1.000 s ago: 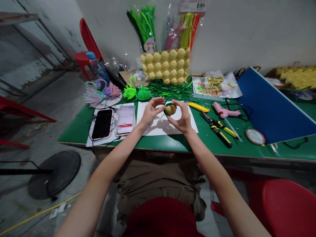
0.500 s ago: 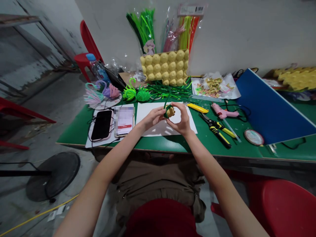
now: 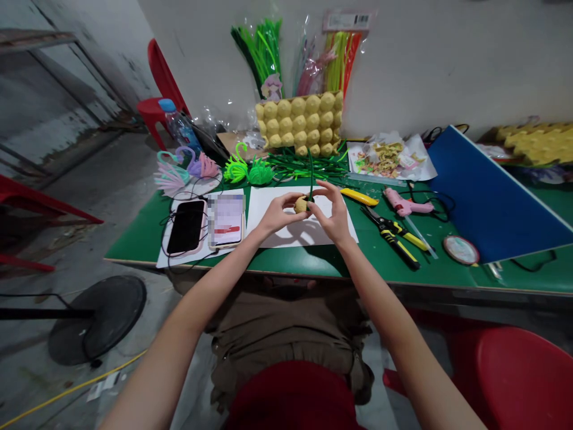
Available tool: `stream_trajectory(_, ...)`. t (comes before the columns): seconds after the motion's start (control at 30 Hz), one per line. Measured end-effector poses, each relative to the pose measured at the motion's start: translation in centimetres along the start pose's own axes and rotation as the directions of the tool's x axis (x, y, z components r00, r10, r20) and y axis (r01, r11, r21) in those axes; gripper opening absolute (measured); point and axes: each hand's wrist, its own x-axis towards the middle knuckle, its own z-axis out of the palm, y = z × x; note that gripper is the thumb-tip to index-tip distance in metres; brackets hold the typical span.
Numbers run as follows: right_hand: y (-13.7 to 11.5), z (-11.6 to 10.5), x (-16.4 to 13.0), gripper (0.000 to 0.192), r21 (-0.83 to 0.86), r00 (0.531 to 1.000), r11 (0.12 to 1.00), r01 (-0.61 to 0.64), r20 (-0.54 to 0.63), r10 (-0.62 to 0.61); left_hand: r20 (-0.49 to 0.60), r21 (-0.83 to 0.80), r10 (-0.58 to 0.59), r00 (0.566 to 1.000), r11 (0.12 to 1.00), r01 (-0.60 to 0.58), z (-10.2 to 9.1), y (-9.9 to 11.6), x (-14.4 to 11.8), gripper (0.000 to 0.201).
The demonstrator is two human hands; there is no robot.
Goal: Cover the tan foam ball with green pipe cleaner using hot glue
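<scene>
Between both hands, above a white sheet of paper point(image 3: 268, 233), is a small yellow egg-carton cup point(image 3: 301, 205). My left hand point(image 3: 280, 214) grips the cup from the left with thumb and fingers. A dark green pipe cleaner point(image 3: 311, 173) rises from the cup's right side. My right hand point(image 3: 333, 215) pinches that pipe cleaner near the cup, its index finger raised. Part of the cup and the pipe cleaner's lower end are hidden by the fingers.
Pliers point(image 3: 394, 239), a yellow utility knife point(image 3: 359, 196) and a pink glue gun point(image 3: 405, 203) lie to the right. Two phones, a black one point(image 3: 185, 227) among cables, lie left. An egg tray point(image 3: 299, 122) and green pipe cleaners point(image 3: 308, 166) are behind. A blue board point(image 3: 492, 203) leans far right.
The cup has turned, so its rounded yellow side shows now. The pipe cleaner, earlier wrapped across the cup's front, now stands up at its right. My right hand's fingers have shifted.
</scene>
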Motion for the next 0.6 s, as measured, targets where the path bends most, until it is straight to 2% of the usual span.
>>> stream_trajectory(0.33, 0.25, 0.21, 0.30, 0.039, 0.044, 0.997, 0.997, -0.067, -0.034, 0.069, 0.036, 0.023, -0.054, 0.998, 0.998, 0.053, 0.05, 0.20, -0.05, 0.065)
stream_trajectory(0.6, 0.29, 0.20, 0.32, 0.041, 0.019, 0.999, 1.000, -0.024, -0.048, 0.025, 0.060, 0.033, -0.102, 0.993, 0.994, 0.101, 0.01, 0.36, -0.14, 0.072)
